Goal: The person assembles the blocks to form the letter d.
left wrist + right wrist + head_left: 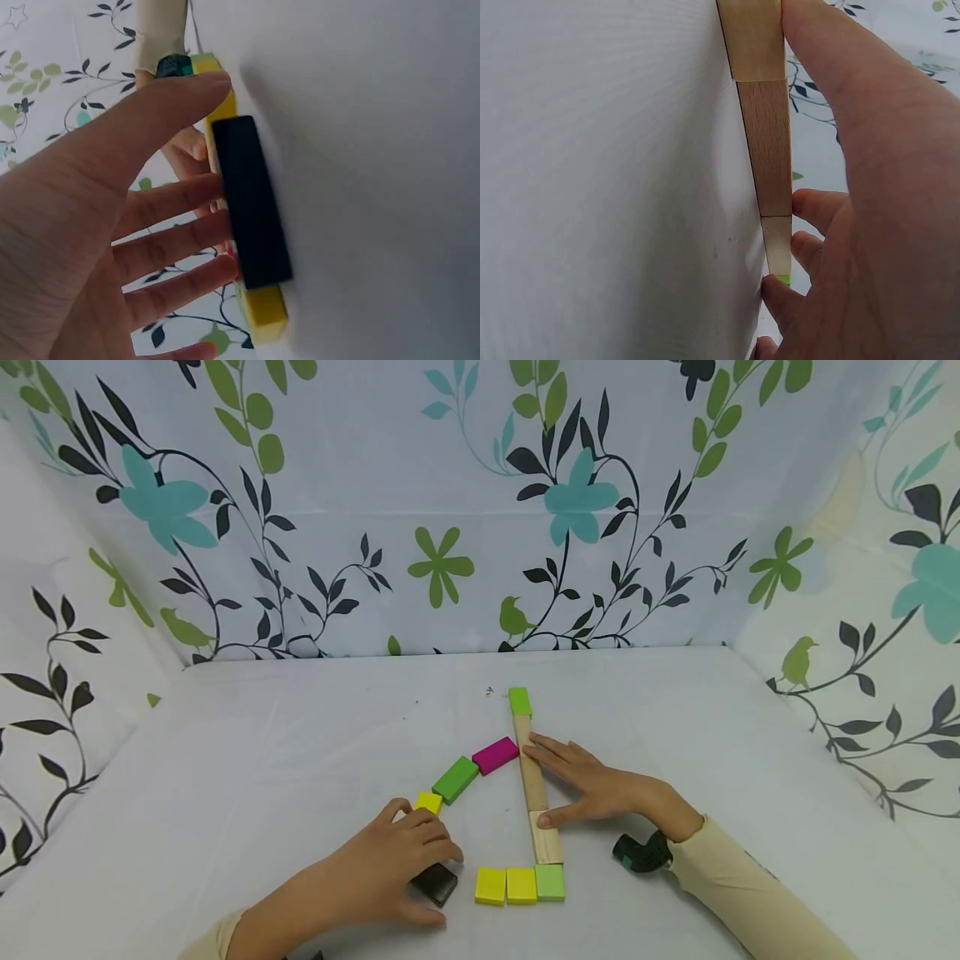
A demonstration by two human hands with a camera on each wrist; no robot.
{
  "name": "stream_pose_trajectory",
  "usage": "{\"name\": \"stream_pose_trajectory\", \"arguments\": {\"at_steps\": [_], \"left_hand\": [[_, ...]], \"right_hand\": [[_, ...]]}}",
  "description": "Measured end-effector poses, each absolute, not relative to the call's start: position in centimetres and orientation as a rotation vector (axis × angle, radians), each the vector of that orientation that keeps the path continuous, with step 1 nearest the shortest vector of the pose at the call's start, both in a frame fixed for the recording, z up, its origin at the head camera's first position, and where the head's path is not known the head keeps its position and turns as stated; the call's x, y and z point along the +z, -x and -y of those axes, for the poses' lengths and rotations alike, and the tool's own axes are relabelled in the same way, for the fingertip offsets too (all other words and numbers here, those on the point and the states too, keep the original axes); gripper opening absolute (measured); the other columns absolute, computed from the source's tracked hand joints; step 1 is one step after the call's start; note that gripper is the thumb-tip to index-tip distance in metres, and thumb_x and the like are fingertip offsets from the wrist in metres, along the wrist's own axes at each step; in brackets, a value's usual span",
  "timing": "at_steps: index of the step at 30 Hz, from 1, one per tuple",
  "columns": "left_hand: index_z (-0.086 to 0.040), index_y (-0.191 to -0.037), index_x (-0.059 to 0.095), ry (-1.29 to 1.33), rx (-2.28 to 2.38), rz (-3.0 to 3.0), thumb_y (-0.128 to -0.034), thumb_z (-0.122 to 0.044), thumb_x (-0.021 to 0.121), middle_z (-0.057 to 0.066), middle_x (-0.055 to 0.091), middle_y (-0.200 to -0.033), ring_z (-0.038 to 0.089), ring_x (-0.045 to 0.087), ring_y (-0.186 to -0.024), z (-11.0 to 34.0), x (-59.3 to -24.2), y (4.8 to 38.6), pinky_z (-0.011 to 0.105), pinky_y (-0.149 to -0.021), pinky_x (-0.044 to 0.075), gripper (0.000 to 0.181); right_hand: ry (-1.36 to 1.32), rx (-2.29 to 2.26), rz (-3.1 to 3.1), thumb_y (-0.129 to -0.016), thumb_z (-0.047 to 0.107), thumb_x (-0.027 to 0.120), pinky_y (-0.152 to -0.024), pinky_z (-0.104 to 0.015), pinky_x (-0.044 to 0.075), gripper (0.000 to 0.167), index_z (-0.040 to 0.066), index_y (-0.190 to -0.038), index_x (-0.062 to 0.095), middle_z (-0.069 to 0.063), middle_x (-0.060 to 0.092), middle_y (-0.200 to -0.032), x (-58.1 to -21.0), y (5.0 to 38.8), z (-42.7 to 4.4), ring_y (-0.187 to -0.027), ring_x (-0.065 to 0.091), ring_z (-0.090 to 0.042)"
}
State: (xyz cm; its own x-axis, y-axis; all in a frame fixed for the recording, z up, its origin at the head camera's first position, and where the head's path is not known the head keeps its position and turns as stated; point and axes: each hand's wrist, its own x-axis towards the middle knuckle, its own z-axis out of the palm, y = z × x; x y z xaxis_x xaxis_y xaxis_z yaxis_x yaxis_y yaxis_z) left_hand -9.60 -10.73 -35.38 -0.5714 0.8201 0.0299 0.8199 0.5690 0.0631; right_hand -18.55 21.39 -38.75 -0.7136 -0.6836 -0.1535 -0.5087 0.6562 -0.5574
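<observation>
In the head view my left hand (382, 864) hovers around a black block (437, 884), its fingers bent over the far side. The thumb stands apart from the block on the near side. The left wrist view shows the fingertips at the edge of the black block (251, 202), with the thumb clear of it. My right hand (600, 783) is spread beside a line of plain wooden blocks (534, 787), fingertips and thumb touching their right side. A yellow block (430, 802), a green block (455, 779) and a magenta block (496, 756) slant up toward that line.
A lime green block (520, 701) caps the line's far end. At the near end, a light green block (550, 883) sits beside two yellow blocks (506, 887). A black wrist device (642, 852) is at the right wrist. Patterned cloth (480, 527) rises behind the white surface.
</observation>
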Motion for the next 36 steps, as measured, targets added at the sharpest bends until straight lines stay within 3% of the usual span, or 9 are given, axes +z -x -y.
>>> {"name": "stream_pose_trajectory", "arguments": {"at_steps": [6, 16, 21, 25, 31, 36], "left_hand": [[-0.028, -0.105, 0.067, -1.570, 0.132, -2.771, -0.0828, -0.038, 0.075, -0.014, 0.061, -0.100, 0.012, 0.052, -0.108, 11.5, -36.0, 9.7, 0.049, -0.095, 0.040, 0.026], [-0.031, -0.111, 0.067, -1.618, 0.076, -2.755, -0.0848, -0.045, 0.073, -0.013, 0.062, -0.106, 0.013, 0.050, -0.116, 10.5, -35.9, 10.1, 0.052, -0.098, 0.039, 0.030], [-0.031, -0.121, 0.063, -1.577, 0.084, -2.820, -0.0823, -0.053, 0.072, -0.011, 0.060, -0.116, 0.016, 0.049, -0.122, 10.9, -35.8, 10.2, 0.051, -0.101, 0.038, 0.045], [-0.025, -0.128, 0.058, -1.416, 0.190, -2.947, -0.0756, -0.058, 0.076, -0.006, 0.057, -0.123, 0.016, 0.050, -0.118, 12.2, -35.7, 10.5, 0.045, -0.098, 0.040, 0.064], [-0.016, -0.125, 0.054, -1.178, 0.280, -3.009, -0.0734, -0.061, 0.076, -0.005, 0.055, -0.115, 0.012, 0.054, -0.101, 13.7, -36.2, 10.9, 0.038, -0.085, 0.045, 0.072], [-0.016, -0.123, 0.050, -1.107, 0.354, -2.929, -0.0773, -0.061, 0.072, -0.008, 0.055, -0.106, 0.011, 0.054, -0.096, 13.6, -36.5, 11.0, 0.037, -0.084, 0.047, 0.068]], "right_hand": [[0.984, -0.715, -2.513, -0.084, 0.049, 0.070, -0.117, -0.059, -0.001, 0.096, 0.014, -0.156, 0.018, -0.010, 0.003, -0.164, -38.9, 18.6, -21.5, -0.148, 0.008, -0.035], [1.020, -0.724, -2.523, -0.085, 0.048, 0.070, -0.117, -0.059, 0.000, 0.095, 0.012, -0.156, 0.018, -0.012, 0.005, -0.163, -38.8, 18.5, -21.5, -0.148, 0.010, -0.035], [1.015, -0.720, -2.525, -0.085, 0.048, 0.070, -0.117, -0.059, 0.000, 0.095, 0.012, -0.156, 0.018, -0.011, 0.005, -0.163, -38.8, 18.6, -21.5, -0.148, 0.010, -0.035], [1.020, -0.708, -2.526, -0.086, 0.049, 0.069, -0.117, -0.059, 0.000, 0.095, 0.013, -0.156, 0.018, -0.011, 0.004, -0.163, -38.8, 18.6, -21.6, -0.148, 0.010, -0.035], [1.008, -0.709, -2.522, -0.085, 0.049, 0.070, -0.117, -0.059, 0.000, 0.094, 0.014, -0.156, 0.018, -0.010, 0.004, -0.164, -38.7, 18.6, -21.5, -0.148, 0.009, -0.036], [0.999, -0.713, -2.516, -0.085, 0.048, 0.070, -0.117, -0.059, 0.000, 0.094, 0.013, -0.156, 0.019, -0.011, 0.004, -0.163, -38.6, 18.6, -21.4, -0.148, 0.009, -0.036]]}}
